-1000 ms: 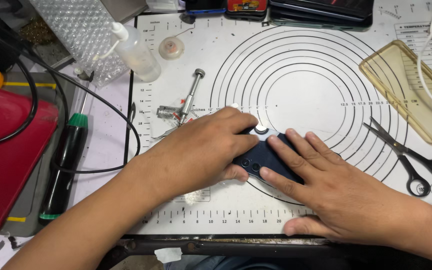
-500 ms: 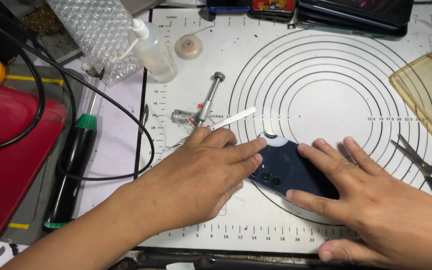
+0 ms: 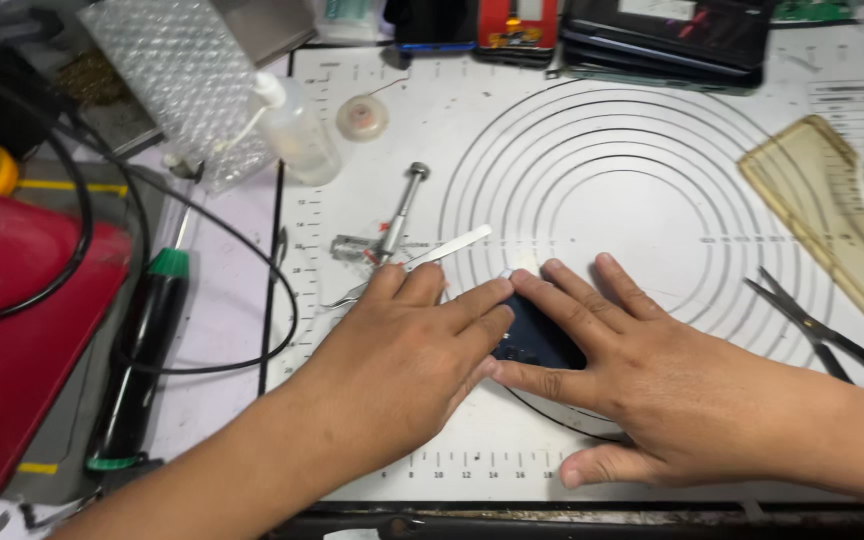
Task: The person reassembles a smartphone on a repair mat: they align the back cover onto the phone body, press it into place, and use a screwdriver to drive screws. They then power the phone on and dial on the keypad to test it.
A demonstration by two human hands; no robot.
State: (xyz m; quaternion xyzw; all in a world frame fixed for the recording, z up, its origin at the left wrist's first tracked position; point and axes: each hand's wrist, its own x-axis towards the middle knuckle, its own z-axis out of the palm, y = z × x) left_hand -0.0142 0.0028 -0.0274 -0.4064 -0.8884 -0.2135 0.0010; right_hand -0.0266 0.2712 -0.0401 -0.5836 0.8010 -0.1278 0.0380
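Left hand (image 3: 407, 355) flat, fingers together and stretched, palm down on the white work mat (image 3: 652, 130), fingertips resting on the near left edge of a dark blue phone (image 3: 535, 338). Right hand (image 3: 652, 385) also flat and spread wide, fingers splayed over the phone's right side, thumb tucked low toward the mat's front edge. Neither hand closed around anything; both pressing down rather than gripping. Phone lying flat on the mat, inside the lower left of the printed rings, mostly hidden under the two hands, only a small dark patch showing between them.

Likely a thin, rigid slab, light, smooth-backed and apt to slide on the mat; probably fragile at glass and corners. Best held by the long edges, pinched between thumb and fingers, not by the flat face.

Just past the left fingertips, a flat metal pry tool (image 3: 444, 250) and a small metal screwdriver (image 3: 402, 212) crossing a little clear part. Farther up, a clear squeeze bottle (image 3: 297, 132), seemingly holding clear liquid, level hard to read, and a small round roll (image 3: 362, 117). Bubble wrap (image 3: 177, 75) at upper left. Green-handled screwdriver (image 3: 147, 330) off the mat to the left, beside a red case (image 3: 12, 340), shut, contents unseen. Right of the hands, scissors (image 3: 832, 335) and a yellowed clear phone case (image 3: 832, 215), empty.
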